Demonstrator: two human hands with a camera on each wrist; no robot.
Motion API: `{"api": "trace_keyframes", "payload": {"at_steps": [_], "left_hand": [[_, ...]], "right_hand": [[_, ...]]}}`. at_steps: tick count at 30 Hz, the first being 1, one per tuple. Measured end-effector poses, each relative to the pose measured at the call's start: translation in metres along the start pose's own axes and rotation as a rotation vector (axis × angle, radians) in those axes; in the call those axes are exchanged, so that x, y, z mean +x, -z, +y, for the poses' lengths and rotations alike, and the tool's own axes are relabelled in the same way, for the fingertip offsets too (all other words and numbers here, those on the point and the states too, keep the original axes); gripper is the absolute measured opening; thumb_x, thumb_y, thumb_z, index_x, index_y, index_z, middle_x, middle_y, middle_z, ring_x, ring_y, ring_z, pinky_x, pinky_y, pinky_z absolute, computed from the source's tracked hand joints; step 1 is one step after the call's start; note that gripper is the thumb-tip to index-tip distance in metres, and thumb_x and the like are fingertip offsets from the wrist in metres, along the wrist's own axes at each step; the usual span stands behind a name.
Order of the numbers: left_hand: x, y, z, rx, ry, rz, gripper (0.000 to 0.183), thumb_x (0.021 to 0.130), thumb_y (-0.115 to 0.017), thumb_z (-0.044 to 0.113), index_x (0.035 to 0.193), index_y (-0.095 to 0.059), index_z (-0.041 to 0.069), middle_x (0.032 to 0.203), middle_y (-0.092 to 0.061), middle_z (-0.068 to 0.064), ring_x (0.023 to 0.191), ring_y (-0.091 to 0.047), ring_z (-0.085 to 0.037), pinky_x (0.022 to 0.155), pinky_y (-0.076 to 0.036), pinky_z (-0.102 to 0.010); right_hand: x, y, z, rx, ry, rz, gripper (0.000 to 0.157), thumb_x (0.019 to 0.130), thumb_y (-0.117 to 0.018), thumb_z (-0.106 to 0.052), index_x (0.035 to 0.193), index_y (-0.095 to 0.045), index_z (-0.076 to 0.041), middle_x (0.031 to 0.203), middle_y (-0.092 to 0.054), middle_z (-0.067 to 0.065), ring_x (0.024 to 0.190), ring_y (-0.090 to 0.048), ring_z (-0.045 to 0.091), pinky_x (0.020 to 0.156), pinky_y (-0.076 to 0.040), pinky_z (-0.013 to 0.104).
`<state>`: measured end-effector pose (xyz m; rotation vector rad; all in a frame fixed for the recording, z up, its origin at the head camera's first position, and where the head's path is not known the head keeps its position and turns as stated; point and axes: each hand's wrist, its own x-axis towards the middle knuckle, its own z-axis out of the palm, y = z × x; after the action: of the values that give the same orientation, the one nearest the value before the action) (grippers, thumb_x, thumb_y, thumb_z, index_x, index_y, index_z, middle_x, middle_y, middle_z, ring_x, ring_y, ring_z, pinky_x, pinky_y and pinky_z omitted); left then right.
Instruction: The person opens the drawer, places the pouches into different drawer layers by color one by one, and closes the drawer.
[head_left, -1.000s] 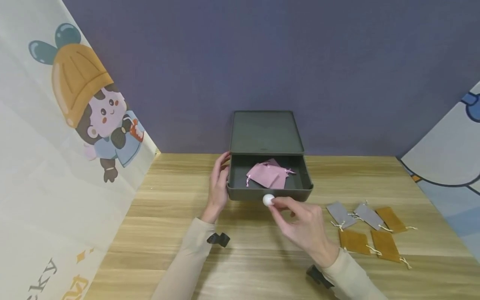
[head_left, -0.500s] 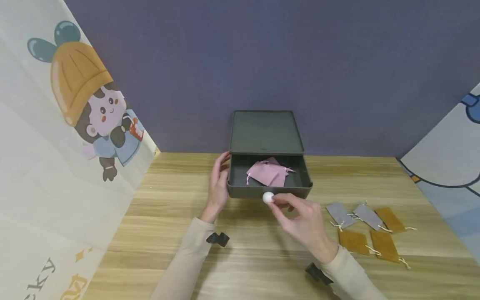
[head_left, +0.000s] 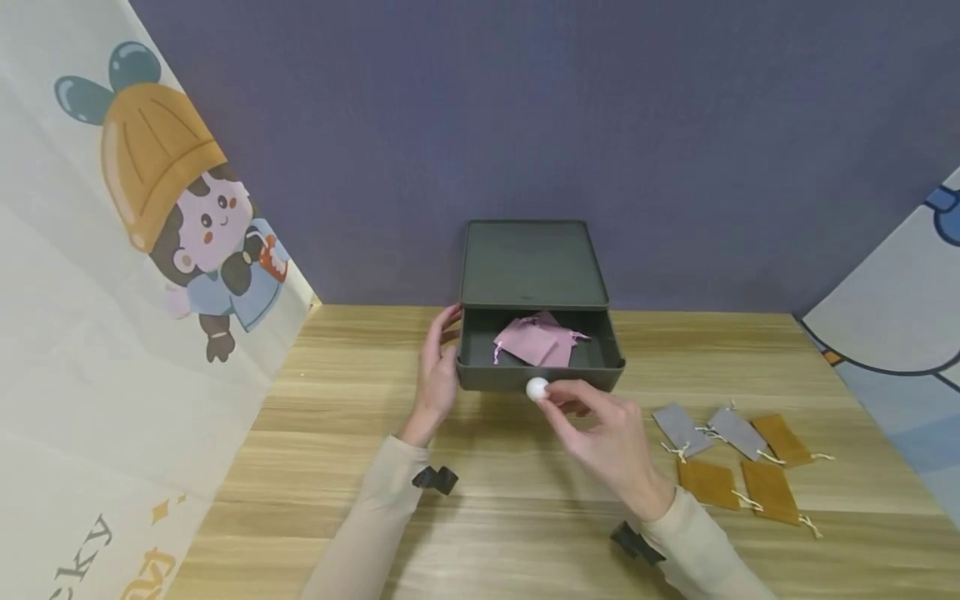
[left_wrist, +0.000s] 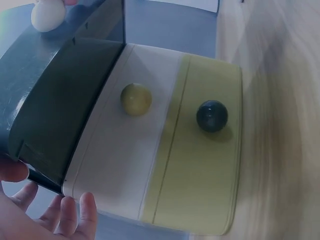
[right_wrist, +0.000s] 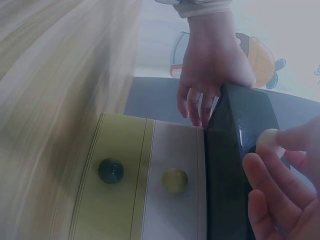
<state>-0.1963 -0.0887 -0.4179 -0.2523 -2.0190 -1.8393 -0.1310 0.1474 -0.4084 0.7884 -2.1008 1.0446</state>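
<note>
Right hand (head_left: 611,433) pinches the white knob (head_left: 537,388) on the front of the dark grey top drawer (head_left: 540,375), thumb and forefinger closed around it. The drawer sticks out part way toward the near side of the cabinet (head_left: 534,265), which sits at the far middle of the counter (head_left: 525,500) against the purple wall. Pink pouches (head_left: 536,342) lie inside the drawer.

Left hand (head_left: 438,367) rests flat on the cabinet's left side, fingers straight, holding nothing. In the right wrist view its fingers (right_wrist: 197,105) lie against the unit beside the dark drawer.

Wrist views show two lower drawers shut: a white drawer (left_wrist: 120,155) with a yellow knob (left_wrist: 135,98) and a yellow-green drawer (left_wrist: 200,170) with a dark knob (left_wrist: 212,115).

On the counter right of the cabinet, near the right forearm: two grey pouches (head_left: 678,427) and three brown pouches (head_left: 708,484), lying flat with strings loose. A cartoon-print curtain (head_left: 172,208) hangs at left.
</note>
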Motion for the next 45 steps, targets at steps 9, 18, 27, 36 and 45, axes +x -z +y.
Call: {"api": "trace_keyframes", "payload": {"at_steps": [9, 18, 27, 36, 45], "left_hand": [[-0.0036, 0.0022, -0.0025, 0.025, 0.036, -0.017, 0.063, 0.093, -0.042, -0.008, 0.154, -0.051, 0.004, 0.154, -0.055, -0.022, 0.129, -0.056, -0.045, 0.113, -0.047, -0.059], [-0.0041, 0.0044, -0.0016, 0.038, 0.032, -0.027, 0.062, 0.094, -0.040, -0.006, 0.154, -0.050, 0.003, 0.153, -0.056, -0.023, 0.128, -0.058, -0.044, 0.110, -0.050, -0.058], [-0.0038, 0.0047, -0.0022, 0.022, 0.026, -0.031, 0.060, 0.095, -0.038, -0.004, 0.154, -0.050, 0.002, 0.153, -0.056, -0.025, 0.132, -0.057, -0.045, 0.113, -0.048, -0.061], [-0.0035, 0.0048, -0.0051, -0.014, 0.018, -0.009, 0.056, 0.098, -0.037, 0.002, 0.152, -0.053, 0.001, 0.149, -0.058, -0.024, 0.129, -0.060, -0.043, 0.099, -0.055, -0.038], [-0.0025, 0.0048, -0.0058, -0.057, 0.022, -0.001, 0.046, 0.107, -0.040, 0.010, 0.149, -0.055, -0.002, 0.144, -0.062, -0.025, 0.129, -0.062, -0.041, 0.094, -0.053, -0.022]], "right_hand": [[0.0031, -0.0021, 0.0020, 0.006, -0.004, -0.005, 0.021, 0.081, -0.088, -0.004, 0.100, -0.079, -0.010, 0.087, -0.082, 0.004, 0.066, -0.075, 0.013, 0.061, -0.060, 0.021], [0.0033, -0.0049, 0.0027, 0.002, -0.010, -0.001, 0.021, 0.081, -0.088, -0.004, 0.100, -0.079, -0.010, 0.086, -0.082, 0.004, 0.066, -0.075, 0.013, 0.061, -0.060, 0.020], [0.0051, -0.0047, 0.0032, 0.002, -0.026, -0.001, 0.021, 0.081, -0.088, -0.004, 0.100, -0.079, -0.010, 0.087, -0.082, 0.004, 0.066, -0.075, 0.013, 0.060, -0.060, 0.023], [0.0076, -0.0066, 0.0045, -0.004, -0.026, 0.015, 0.023, 0.081, -0.089, -0.003, 0.100, -0.079, -0.012, 0.086, -0.082, 0.002, 0.066, -0.074, 0.011, 0.061, -0.060, 0.022], [0.0098, -0.0075, 0.0047, 0.006, -0.066, 0.008, 0.021, 0.083, -0.089, -0.006, 0.100, -0.079, -0.012, 0.086, -0.082, 0.001, 0.067, -0.074, 0.010, 0.061, -0.060, 0.022]]}}
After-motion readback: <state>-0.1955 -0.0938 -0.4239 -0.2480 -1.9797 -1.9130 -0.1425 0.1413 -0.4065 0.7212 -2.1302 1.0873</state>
